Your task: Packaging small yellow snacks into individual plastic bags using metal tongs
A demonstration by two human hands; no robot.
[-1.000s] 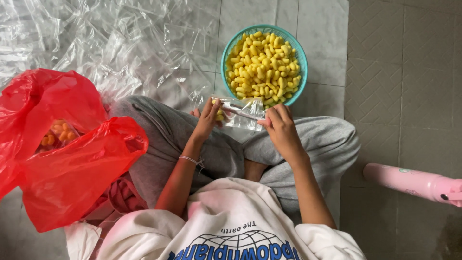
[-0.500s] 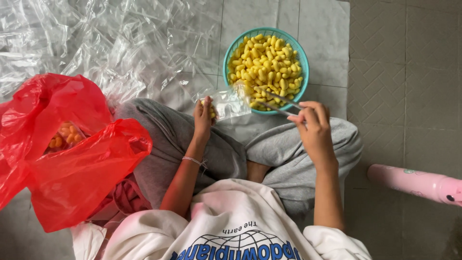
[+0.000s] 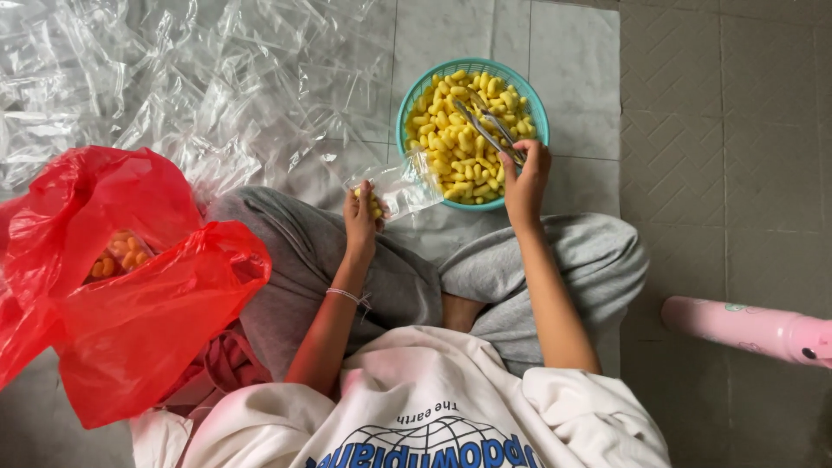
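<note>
I sit cross-legged on the floor. My left hand (image 3: pixel 360 218) pinches a small clear plastic bag (image 3: pixel 401 184) holding a few yellow puffed snacks, its open end lying toward the basket. My right hand (image 3: pixel 525 178) grips metal tongs (image 3: pixel 485 128) whose tips reach into the heap of yellow puffed snacks (image 3: pixel 451 139) filling a round teal basket (image 3: pixel 414 87) on the tiled floor in front of my knees.
A big red plastic bag (image 3: pixel 130 295) with packed orange snacks inside sits at my left. Several empty clear plastic bags (image 3: pixel 173 78) are strewn over the floor at upper left. A pink cylinder (image 3: pixel 745 328) lies at the right.
My right hand has left the small bag and swung the tongs up into the basket. My left hand has kept hold of the bag, shifting slightly left.
</note>
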